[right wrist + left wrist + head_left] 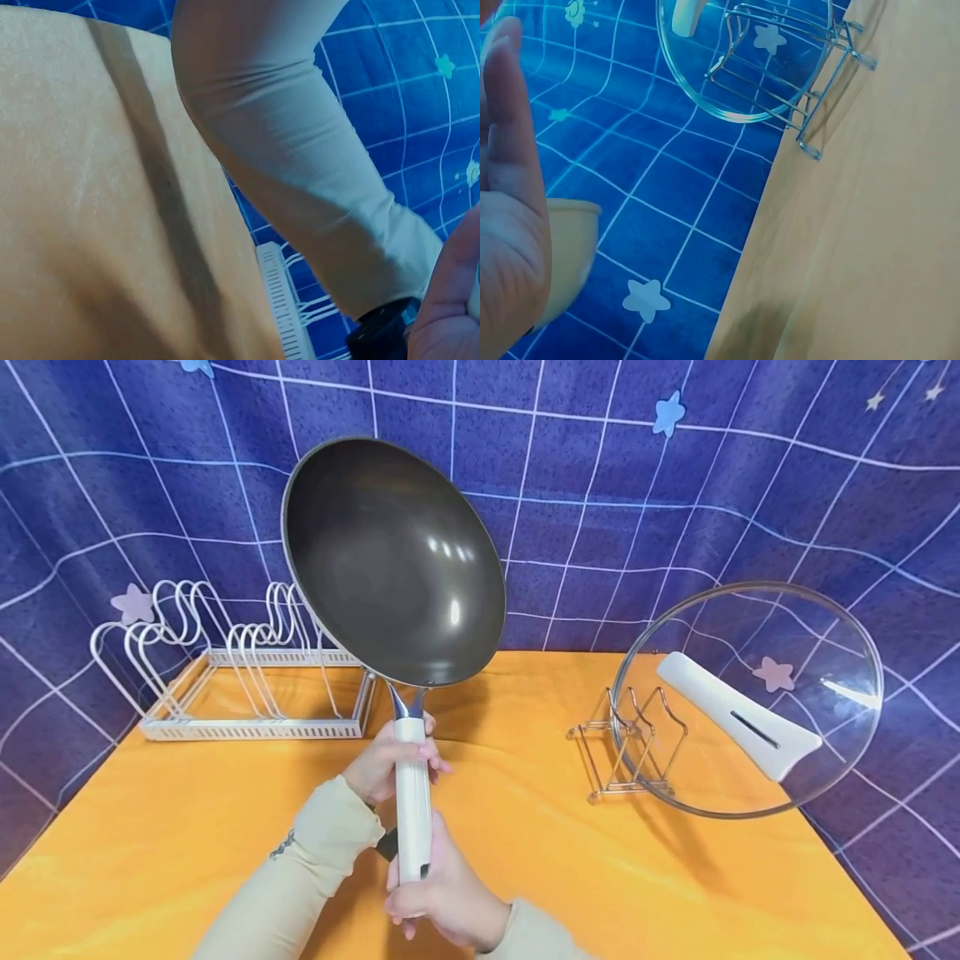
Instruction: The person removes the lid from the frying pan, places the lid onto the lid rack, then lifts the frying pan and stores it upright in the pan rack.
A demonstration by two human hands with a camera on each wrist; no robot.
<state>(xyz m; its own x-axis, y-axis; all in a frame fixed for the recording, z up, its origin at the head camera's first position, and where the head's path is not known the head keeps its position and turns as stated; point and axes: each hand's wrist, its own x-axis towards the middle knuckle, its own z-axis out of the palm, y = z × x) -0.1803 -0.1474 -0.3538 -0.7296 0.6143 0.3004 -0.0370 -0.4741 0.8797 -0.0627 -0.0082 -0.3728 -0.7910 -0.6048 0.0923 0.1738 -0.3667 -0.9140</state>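
Observation:
A frying pan [390, 560] with a dark inside is raised above the table, tilted so its inside faces me. Its white handle [412, 802] points down towards me. Near the pan end, my left hand [378, 767] holds the handle, thumb across the front and fingertips showing on the right. Lower down, my right hand [453, 885] grips the handle's end. In the left wrist view, the pan's cream outer side [571, 251] shows beside my left hand [510, 247]. Only part of my right hand [448, 311] appears in the right wrist view.
A white pan rack [251, 728] with upright loops stands at the left, partly behind the pan. On the right, a small wire rack [633, 787] holds an upright glass lid [720, 635] with a white handle. An orange cloth covers the table [555, 860]; a blue curtain [570, 468] hangs behind.

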